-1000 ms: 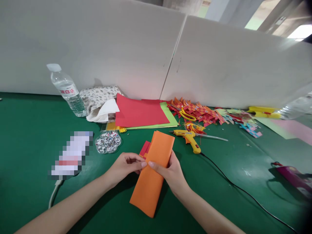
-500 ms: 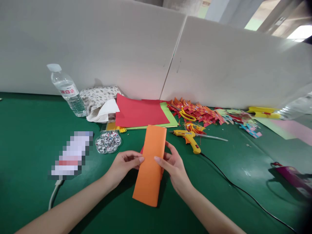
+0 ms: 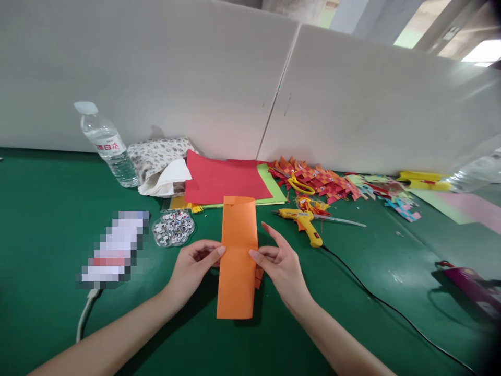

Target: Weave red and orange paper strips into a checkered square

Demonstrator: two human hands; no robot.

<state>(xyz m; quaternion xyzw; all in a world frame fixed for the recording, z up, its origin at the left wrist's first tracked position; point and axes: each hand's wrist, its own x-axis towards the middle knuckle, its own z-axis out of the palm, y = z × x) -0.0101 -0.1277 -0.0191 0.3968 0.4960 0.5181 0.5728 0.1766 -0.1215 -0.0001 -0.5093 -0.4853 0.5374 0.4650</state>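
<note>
A folded strip of orange paper [image 3: 238, 261] stands lengthwise between my hands, above the green table. My left hand [image 3: 198, 263] pinches its left edge between thumb and fingers. On the opposite edge, my right hand [image 3: 279, 266] grips with the thumb in front, its index finger raised off the paper. Behind the strip, a small orange piece [image 3: 259, 277] peeks out by the right fingers; most of it is hidden.
Red paper [image 3: 227, 180] lies beyond the strip. A yellow glue gun [image 3: 309, 227] with a black cord is at right, near scissors [image 3: 301, 185] and woven paper pieces [image 3: 329, 183]. Googly eyes [image 3: 173, 228], a pixelated phone [image 3: 115, 248] and a water bottle [image 3: 109, 146] stand left.
The orange paper has swung from a slant to nearly upright, its top shifting left. Both hands have stayed on its edges, and the left one has moved slightly left.
</note>
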